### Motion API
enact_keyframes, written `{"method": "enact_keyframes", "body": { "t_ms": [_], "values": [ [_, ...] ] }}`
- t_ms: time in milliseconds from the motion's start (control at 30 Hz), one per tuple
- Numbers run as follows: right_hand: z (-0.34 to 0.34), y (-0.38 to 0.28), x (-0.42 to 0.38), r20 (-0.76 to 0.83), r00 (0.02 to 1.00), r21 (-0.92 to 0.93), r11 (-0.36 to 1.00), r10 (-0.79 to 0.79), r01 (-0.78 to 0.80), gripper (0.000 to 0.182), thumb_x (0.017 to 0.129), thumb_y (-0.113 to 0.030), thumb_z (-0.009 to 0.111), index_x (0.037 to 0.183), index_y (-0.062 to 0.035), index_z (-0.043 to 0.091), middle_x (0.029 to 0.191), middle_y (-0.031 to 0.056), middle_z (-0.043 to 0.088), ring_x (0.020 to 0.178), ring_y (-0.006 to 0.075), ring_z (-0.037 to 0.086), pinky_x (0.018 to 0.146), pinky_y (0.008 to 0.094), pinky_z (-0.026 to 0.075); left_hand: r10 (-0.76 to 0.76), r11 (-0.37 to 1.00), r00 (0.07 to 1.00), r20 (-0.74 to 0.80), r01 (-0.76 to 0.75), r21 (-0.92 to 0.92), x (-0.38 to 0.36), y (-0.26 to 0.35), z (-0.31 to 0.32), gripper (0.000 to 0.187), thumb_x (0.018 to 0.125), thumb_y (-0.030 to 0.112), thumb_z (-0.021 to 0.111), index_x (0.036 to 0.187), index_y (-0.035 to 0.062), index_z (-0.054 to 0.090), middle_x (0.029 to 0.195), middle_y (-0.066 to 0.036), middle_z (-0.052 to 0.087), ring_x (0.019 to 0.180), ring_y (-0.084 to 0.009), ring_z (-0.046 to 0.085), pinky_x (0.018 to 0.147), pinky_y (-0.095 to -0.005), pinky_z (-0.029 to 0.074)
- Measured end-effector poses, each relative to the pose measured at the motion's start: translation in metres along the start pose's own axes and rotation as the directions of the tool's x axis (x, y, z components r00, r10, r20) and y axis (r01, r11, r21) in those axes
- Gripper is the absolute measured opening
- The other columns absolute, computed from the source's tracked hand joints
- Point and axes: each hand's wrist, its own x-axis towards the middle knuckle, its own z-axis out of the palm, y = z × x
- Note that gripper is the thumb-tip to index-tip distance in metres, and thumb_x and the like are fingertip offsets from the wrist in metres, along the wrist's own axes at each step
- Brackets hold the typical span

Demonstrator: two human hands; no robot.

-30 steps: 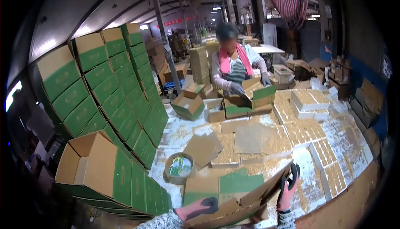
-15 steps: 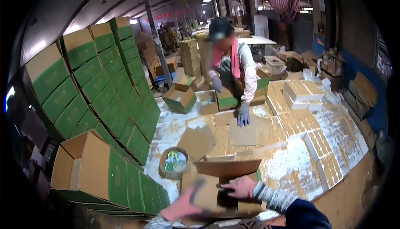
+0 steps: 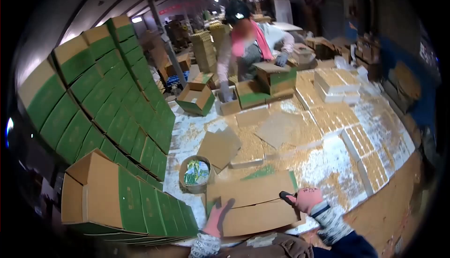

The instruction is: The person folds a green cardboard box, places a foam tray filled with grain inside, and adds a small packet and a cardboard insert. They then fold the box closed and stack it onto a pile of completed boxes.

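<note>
Directly in front of me is a cardboard box [image 3: 258,213], its two long brown flaps folded down and meeting along a narrow seam. My left hand [image 3: 216,218], in a pink glove with dark fingertips, grips the box's left end, thumb over the top flap. At the right end my right hand [image 3: 305,199], gloved the same way, presses its dark fingers onto the flap edge near the seam and holds the box there. The box's contents are hidden under the flaps. Just beyond its left corner stands a round tub [image 3: 197,187] with green-and-white packets inside.
Stacked green-and-brown boxes [image 3: 108,89] rise at left; an open carton [image 3: 101,192] tops the nearer row. White trays [image 3: 335,122] of tan material and loose cardboard sheets [image 3: 218,147] cover the table. Across it, a gloved co-worker [image 3: 253,42] reaches into a small box [image 3: 229,103].
My box's flaps have come down from upright to flat, and both hands shifted to its ends. The co-worker's hand left the cardboard sheet; one green box now stands on another.
</note>
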Motion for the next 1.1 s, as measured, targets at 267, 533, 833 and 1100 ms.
{"method": "enact_keyframes", "body": {
  "t_ms": [267,533,833,1100],
  "values": [
    [0.11,0.053,-0.015,-0.606,0.701,0.229,0.76,-0.377,0.608,0.073,0.075,-0.032,0.067,0.133,0.0005,0.037,0.098,0.019,0.063,0.084,0.0326,0.062,0.08,0.0372,0.048,0.258,0.961,0.96,-0.111,-0.244,0.131,0.026,0.008,-0.113,0.052,0.083,0.021,0.062,0.129,0.0023,0.045,0.13,-0.015,0.045,0.111,-0.0224,0.05,0.093,-0.0344,0.043],
    [0.105,0.18,0.242,0.034,0.926,0.941,-0.324,0.377,0.097,0.035,0.088,-0.026,0.059,0.109,0.0011,0.055,0.092,0.0131,0.062,0.071,0.021,0.059,0.062,0.0316,0.051,0.266,0.807,0.927,-0.265,-0.064,0.587,0.047,0.009,-0.036,0.04,0.082,0.008,0.062,0.121,0.0015,0.053,0.081,-0.003,0.061,0.06,-0.0093,0.053,0.05,-0.0235,0.044],
    [0.147,0.23,0.435,0.088,0.567,0.963,0.074,0.819,-0.257,0.072,0.067,-0.041,0.073,0.114,0.0103,0.054,0.117,0.0225,0.055,0.099,0.0337,0.055,0.088,0.0373,0.044,0.218,0.879,0.896,-0.387,-0.009,0.476,0.038,-0.016,-0.064,0.05,0.084,0.012,0.063,0.127,0.0004,0.04,0.108,-0.009,0.056,0.085,-0.016,0.057,0.075,-0.0266,0.047],
    [0.188,0.242,0.243,-0.06,0.279,0.827,-0.109,0.958,0.552,0.04,0.082,-0.02,0.068,0.11,0.0017,0.051,0.094,0.0102,0.062,0.08,0.0169,0.058,0.07,0.0286,0.047,0.346,0.799,0.879,-0.326,-0.094,0.594,0.03,-0.012,-0.039,0.043,0.088,0.017,0.058,0.123,-0.0038,0.045,0.115,-0.012,0.053,0.1,-0.0197,0.053,0.086,-0.0308,0.044]
  ]
}}
